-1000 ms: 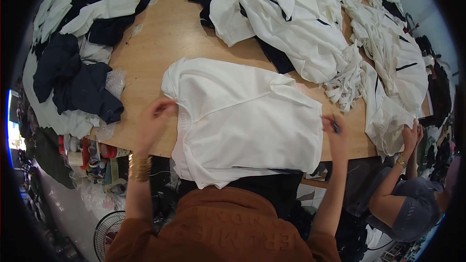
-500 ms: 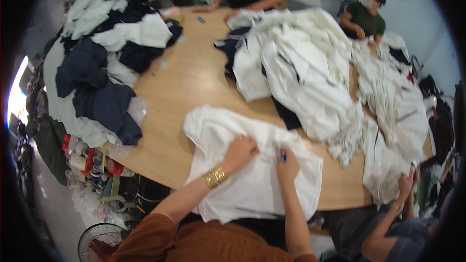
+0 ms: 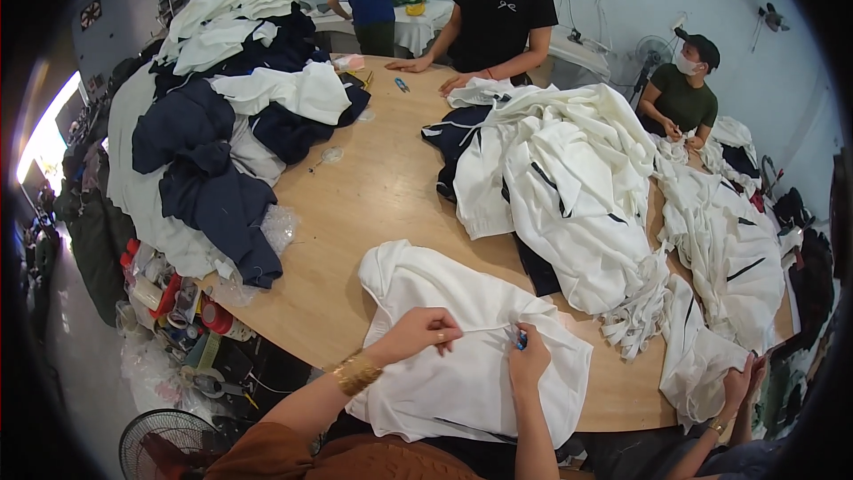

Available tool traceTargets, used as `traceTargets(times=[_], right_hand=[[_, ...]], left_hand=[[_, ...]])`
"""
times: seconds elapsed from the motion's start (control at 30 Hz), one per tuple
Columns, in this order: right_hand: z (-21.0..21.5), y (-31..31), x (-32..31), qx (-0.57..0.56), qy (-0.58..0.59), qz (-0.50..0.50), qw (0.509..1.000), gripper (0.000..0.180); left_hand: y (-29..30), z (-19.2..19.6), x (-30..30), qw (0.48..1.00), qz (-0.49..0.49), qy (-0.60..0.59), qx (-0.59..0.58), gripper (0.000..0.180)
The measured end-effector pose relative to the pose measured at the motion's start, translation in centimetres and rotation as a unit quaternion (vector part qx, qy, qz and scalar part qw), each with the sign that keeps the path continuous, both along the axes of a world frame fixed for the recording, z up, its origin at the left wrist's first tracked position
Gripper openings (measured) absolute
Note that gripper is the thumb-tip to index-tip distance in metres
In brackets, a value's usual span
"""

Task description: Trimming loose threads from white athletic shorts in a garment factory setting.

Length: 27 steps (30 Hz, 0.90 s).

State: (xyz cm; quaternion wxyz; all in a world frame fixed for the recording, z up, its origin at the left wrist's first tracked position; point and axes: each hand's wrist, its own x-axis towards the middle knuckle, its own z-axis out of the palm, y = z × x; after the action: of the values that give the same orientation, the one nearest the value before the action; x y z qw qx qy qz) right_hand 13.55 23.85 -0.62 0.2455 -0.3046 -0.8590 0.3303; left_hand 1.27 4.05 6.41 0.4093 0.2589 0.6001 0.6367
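A white garment [image 3: 471, 382] lies spread and slightly rumpled on the table before me, with a seam running across it. My right hand [image 3: 531, 361] is closed around a small blue tool [image 3: 519, 336], which looks like thread snips, over the garment's right part. To the left, my left hand [image 3: 418, 335] is just over the cloth. Its thumb and fingertips come together in a pinch; whatever they hold is too small to make out. A gold bracelet [image 3: 355, 374] circles my left wrist.
The wooden table [image 3: 355, 187] bears a pile of white garments [image 3: 577, 178] at right and navy and white clothes [image 3: 209, 187] at left. Blue snips [image 3: 402, 84] lie near a co-worker in black [image 3: 502, 22]. Another person's hands [image 3: 739, 384] hold white cloth at right. A fan [image 3: 164, 453] stands lower left.
My left hand has moved left and toward me across the garment, into a pinch. My right hand still grips the blue tool. The whole view has tilted up.
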Motion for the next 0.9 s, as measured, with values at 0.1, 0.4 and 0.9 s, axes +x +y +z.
traceTargets(times=[0.1,0.4,0.9], right_hand=[[0.2,-0.1,0.2,-0.002,-0.013,-0.004,1.0,0.032],[0.3,-0.4,0.2,-0.015,-0.003,0.002,1.0,0.032],[0.7,-0.2,0.4,-0.021,-0.017,0.011,1.0,0.033]], left_hand=[[-4.0,1.4,-0.7,0.998,0.059,-0.01,-0.022,0.014],[-13.5,-3.7,-2.3,0.931,0.35,0.084,-0.056,0.014],[-13.0,-8.4,-1.4,0.844,0.42,0.265,-0.202,0.028]])
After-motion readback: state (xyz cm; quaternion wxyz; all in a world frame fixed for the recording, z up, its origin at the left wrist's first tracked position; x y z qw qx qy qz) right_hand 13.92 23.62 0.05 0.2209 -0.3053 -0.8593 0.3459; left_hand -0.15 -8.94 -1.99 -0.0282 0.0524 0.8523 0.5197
